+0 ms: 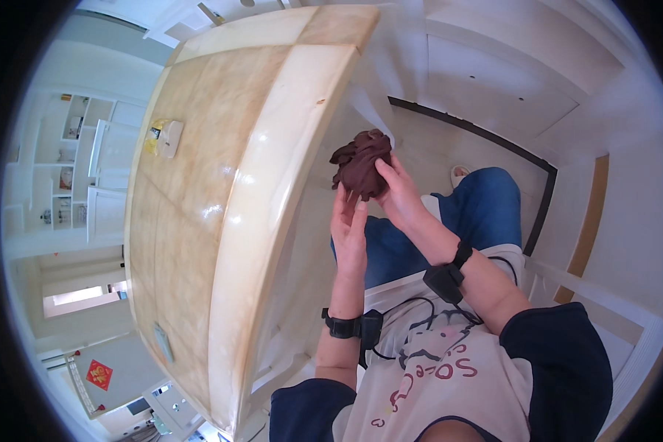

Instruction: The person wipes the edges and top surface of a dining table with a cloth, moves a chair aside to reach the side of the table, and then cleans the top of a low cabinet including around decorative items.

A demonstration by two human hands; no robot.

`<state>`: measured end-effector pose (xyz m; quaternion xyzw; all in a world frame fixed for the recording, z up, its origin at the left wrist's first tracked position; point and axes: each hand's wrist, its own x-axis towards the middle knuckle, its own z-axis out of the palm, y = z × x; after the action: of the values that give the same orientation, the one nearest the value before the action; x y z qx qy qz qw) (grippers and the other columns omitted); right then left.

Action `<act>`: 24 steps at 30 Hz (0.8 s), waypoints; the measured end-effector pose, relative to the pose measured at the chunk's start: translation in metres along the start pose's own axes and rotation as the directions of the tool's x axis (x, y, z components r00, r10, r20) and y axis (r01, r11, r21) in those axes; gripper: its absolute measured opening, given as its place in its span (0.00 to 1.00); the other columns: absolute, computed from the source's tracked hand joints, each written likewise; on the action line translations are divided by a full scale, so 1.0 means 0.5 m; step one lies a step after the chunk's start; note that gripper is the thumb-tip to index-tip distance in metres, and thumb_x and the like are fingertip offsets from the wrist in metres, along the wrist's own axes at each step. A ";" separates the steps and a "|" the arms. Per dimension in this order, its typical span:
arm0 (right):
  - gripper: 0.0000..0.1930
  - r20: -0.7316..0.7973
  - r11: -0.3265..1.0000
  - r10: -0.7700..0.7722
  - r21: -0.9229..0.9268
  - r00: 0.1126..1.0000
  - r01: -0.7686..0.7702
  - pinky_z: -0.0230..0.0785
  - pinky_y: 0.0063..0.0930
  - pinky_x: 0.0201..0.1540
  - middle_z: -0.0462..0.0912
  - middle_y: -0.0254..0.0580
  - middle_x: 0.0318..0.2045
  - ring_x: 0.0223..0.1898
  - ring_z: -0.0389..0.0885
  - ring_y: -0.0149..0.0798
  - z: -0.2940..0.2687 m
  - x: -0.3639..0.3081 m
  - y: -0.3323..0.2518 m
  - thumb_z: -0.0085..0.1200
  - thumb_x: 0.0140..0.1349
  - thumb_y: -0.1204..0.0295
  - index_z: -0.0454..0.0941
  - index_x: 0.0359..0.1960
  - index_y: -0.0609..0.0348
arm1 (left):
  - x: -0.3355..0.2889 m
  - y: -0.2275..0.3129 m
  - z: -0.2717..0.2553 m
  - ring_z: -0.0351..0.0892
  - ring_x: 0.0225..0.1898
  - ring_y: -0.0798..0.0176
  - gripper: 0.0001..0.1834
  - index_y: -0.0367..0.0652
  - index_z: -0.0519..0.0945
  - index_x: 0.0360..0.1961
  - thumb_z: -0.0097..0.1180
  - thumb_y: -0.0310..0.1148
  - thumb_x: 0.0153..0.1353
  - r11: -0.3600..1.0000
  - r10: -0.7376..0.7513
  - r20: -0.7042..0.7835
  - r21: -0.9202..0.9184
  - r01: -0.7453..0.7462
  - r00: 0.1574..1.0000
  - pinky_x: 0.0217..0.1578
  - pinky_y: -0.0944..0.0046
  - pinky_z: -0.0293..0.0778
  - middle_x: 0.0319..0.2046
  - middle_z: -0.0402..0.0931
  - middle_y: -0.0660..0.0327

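Glossy beige table [191, 155] takes the left side, pale walls and shelves [70, 158] beyond it. Head view only.

Brown cloth [361, 166] is bunched, held up off the table's long edge, in front of the knees. Right hand [399, 193] grips its right side, thumb on the near face; remaining fingers partly hidden. Left hand [349, 230] has narrowly spaced fingertips at the cloth's lower edge; can't tell if pinching or just touching.

Writing: shirt [431, 368] has red lettering under a cartoon print, creased. Red diamond sign [99, 375] carries a gold character. Yellow-and-white packet [163, 138] on the table: label too small to read.

Unclear: flat grey object [163, 342] at the table's far edge. One shoe [459, 174] mostly hidden by jeans [486, 202]. Dark lens rim crops the corners.
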<state>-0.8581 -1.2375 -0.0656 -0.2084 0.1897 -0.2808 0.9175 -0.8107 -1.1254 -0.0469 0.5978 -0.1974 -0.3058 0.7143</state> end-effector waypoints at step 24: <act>0.25 -0.136 0.919 -0.278 -0.327 0.951 0.222 0.71 0.30 0.54 0.79 0.44 0.48 0.49 0.79 0.35 0.088 0.102 -0.013 0.62 0.60 0.71 0.69 0.57 0.67 | 0.061 0.010 0.026 0.65 0.65 0.59 0.31 0.35 0.59 0.69 0.52 0.30 0.68 0.984 0.155 -0.033 0.098 -0.151 0.987 0.63 0.58 0.63 0.63 0.65 0.53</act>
<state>-0.8010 -1.2606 -0.0373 -0.3452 0.2848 -0.3805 0.8093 -0.7955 -1.1551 -0.0419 0.6204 -0.2426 -0.2279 0.7101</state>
